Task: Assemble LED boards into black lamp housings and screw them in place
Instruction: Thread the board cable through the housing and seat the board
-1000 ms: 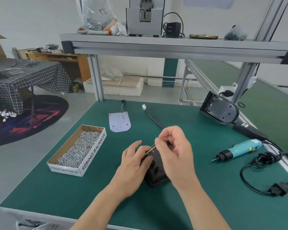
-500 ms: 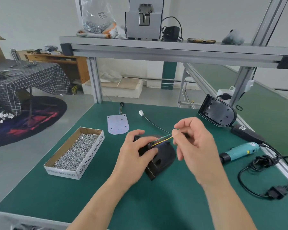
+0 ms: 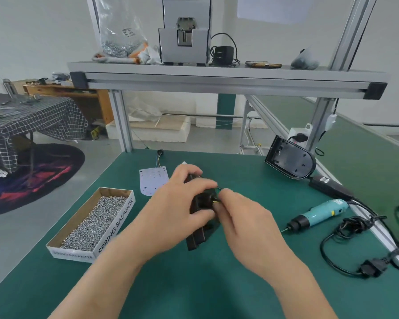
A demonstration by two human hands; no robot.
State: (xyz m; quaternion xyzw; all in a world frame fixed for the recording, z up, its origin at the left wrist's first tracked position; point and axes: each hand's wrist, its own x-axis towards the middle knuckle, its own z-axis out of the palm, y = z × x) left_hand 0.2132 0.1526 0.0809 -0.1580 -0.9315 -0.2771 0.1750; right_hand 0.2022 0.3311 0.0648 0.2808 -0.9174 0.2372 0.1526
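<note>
Left hand (image 3: 177, 208): curls around the black housing (image 3: 197, 238) and holds it in the middle of the green surface (image 3: 194, 284).
Right hand (image 3: 247, 217): pinches the thin wires (image 3: 216, 201) right at the housing.
LED board (image 3: 153, 180): lies flat near the far edge.
Box of screws (image 3: 92, 224): sits by the left edge.
Screwdriver (image 3: 318, 215): lies by the right edge.
Other housing (image 3: 290, 162): leans tilted at the far right corner.
</note>
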